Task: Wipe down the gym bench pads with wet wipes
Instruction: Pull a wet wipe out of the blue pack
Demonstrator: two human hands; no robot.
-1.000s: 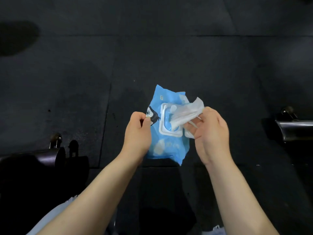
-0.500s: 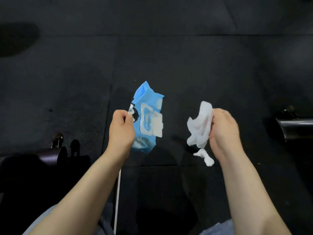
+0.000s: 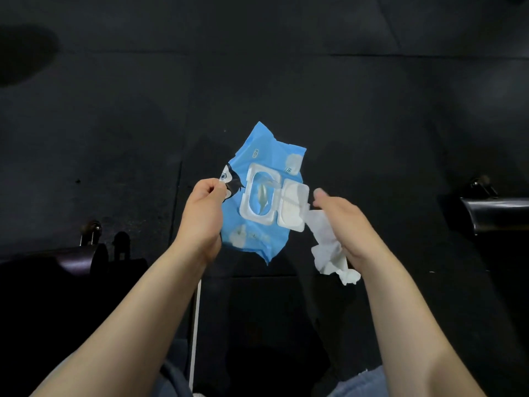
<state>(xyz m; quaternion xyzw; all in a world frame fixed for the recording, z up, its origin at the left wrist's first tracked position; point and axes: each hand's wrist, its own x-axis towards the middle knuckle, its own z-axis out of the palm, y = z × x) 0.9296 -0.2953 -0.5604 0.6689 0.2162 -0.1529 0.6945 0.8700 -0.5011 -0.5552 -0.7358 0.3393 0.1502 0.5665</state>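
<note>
My left hand [image 3: 204, 209] pinches the left edge of a blue wet-wipe pack [image 3: 262, 193] and holds it up in front of me. Its white plastic lid [image 3: 293, 209] is flipped open to the right, and a wipe shows in the opening. My right hand [image 3: 342, 222] is just right of the lid and holds a crumpled white wipe [image 3: 329, 247] that hangs below the palm. A blurred fingertip of that hand reaches toward the lid. No bench pad is plainly visible.
Below lies a dark rubber tiled floor [image 3: 257, 81]. A dark cylindrical roller or bar end [image 3: 74, 257] sits at the lower left, and another [image 3: 495, 213] at the right edge. My knees in grey shorts show at the bottom.
The wipe came free of the pack and the hands moved apart. Now the right hand, still holding the wipe, has come back beside the open lid, and the pack has turned to face me.
</note>
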